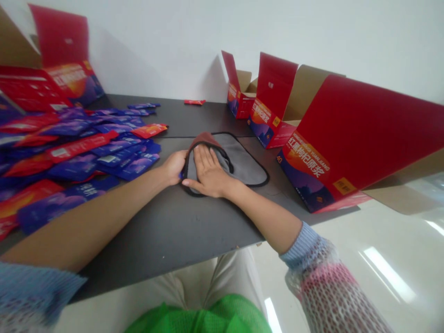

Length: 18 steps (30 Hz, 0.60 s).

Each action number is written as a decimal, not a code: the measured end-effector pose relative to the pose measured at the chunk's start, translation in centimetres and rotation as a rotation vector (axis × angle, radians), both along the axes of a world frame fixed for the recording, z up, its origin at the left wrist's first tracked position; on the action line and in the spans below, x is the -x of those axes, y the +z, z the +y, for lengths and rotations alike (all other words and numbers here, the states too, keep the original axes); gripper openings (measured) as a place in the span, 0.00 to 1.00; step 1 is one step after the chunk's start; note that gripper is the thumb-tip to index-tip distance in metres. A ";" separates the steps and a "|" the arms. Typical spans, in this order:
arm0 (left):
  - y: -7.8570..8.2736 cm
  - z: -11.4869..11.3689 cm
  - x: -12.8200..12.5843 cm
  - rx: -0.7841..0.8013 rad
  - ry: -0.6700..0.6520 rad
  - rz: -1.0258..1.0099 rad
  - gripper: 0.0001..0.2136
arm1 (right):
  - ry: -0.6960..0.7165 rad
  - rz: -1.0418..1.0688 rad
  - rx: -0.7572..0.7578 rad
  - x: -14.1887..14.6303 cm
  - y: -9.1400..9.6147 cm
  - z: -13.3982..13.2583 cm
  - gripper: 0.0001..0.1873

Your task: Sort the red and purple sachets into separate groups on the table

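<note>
A grey cloth with a dark rim and a reddish underside [243,162] lies on the dark table [173,231], its left part folded over. My right hand [206,172] rests flat on the folded part, fingers stretched out. My left hand [173,165] grips the cloth's left edge, fingers curled under it, and a purple sachet shows just beneath. Purple and red sachets [86,152] lie in a heap to the left of my left hand.
Open red boxes with orange and purple print stand to the right [326,152] and at the back [267,111], [237,92]. More red boxes [58,78] stand at the far left. The table's front edge is near my lap; shiny floor lies to the right.
</note>
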<state>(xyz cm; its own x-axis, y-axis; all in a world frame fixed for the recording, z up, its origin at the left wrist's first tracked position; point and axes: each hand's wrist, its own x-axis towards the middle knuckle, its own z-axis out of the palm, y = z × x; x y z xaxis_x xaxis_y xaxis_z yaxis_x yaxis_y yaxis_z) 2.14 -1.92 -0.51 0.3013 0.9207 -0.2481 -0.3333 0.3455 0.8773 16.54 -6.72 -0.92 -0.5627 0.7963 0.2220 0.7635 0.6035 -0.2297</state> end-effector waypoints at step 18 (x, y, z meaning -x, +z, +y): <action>-0.2 1.1 0.8 -0.016 -0.166 -0.117 0.06 | -0.163 -0.028 0.000 3.4 0.4 -5.4 0.57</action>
